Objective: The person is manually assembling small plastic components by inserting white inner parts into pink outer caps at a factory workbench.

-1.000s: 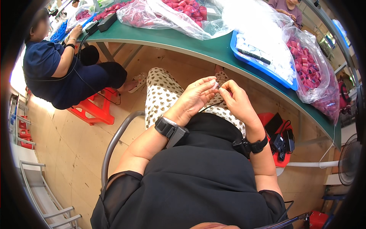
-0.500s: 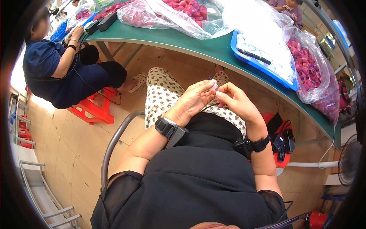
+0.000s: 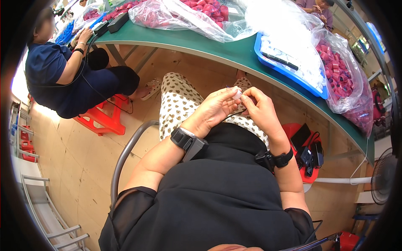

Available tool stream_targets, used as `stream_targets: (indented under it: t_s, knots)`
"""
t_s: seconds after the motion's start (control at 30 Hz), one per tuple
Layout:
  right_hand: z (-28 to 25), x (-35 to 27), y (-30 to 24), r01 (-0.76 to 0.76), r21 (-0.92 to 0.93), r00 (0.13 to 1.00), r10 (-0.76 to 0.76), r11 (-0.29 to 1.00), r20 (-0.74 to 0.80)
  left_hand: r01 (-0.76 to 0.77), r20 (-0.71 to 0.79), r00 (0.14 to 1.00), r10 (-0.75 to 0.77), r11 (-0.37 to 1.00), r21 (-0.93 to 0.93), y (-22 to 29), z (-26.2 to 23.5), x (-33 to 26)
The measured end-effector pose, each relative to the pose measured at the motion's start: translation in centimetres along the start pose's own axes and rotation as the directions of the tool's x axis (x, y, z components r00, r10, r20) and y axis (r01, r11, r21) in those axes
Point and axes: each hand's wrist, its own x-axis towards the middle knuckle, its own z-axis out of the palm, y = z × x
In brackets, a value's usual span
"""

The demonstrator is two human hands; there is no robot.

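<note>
Co-worker: person in dark blue top (image 3: 48, 69), far L, seated on red stool (image 3: 106, 119), forearms up at the table edge.
Table: green top (image 3: 180, 42) runs across beyond the knees; black box (image 3: 118, 23) near its L end, then clear bag (image 3: 144, 16) w/ red rolled pcs (image 3: 205, 10).
L hand: L hand (image 3: 211, 109) above the lap, palm partly up, thumb & index pinched on the small pale piece (image 3: 237, 94); black device (image 3: 188, 142) strapped at that wrist.
Pale piece: btwn the two hands, at the L fingertips, over the lap & short of the table. From the L grip it lies just off the tips, toward the R hand; L is nearer, R v. close. Long axis: can't tell (too small, partly covered by fingers).
R hand: R hand (image 3: 261, 109) comes in from the other side, thumb & index tips brought together right beside the piece; can't tell if they clasp any of it. Black strap (image 3: 284, 159) at that wrist.
Tray: blue tray (image 3: 289, 75) on table, beyond & R of both hands, w/ white pcs (image 3: 312, 74) and a black pen (image 3: 279, 61) on top.
Far R: clear bag w/ more red pcs (image 3: 335, 69) by the tray; fan (image 3: 382, 175) lower down, near the rim.
</note>
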Motion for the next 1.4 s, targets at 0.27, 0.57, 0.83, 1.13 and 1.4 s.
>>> stream_targets:
  t_s: [0.27, 0.57, 0.83, 1.13, 1.4]
  knots:
    - [0.2, 0.1, 0.4, 0.171, -0.159, 0.975, -0.190, 0.972, -0.117, 0.019, -0.015, 1.000, -0.020, 0.999, -0.038, 0.0, 0.0, 0.2]
    - [0.5, -0.1, -0.3, 0.286, -0.369, 0.919, -0.362, 0.884, -0.154, 0.008, 0.017, 1.000, -0.007, 0.999, -0.031, -0.1, 0.0, 0.2]
    - [0.8, 0.0, -0.1, 0.366, -0.437, 0.867, -0.472, 0.821, -0.160, -0.029, -0.044, 0.998, 0.036, 0.991, 0.132, 0.1, 0.3, 0.1]
    - [0.2, 0.2, -0.1, 0.202, -0.269, 0.962, -0.242, 0.942, -0.126, -0.157, -0.013, 0.987, 0.161, 0.972, 0.173, 0.0, 0.5, 0.1]
    - [0.6, 0.2, 0.4, 0.229, -0.190, 0.967, -0.246, 0.955, -0.072, -0.226, 0.062, 0.974, 0.219, 0.903, 0.365, 0.2, 1.2, -0.3]
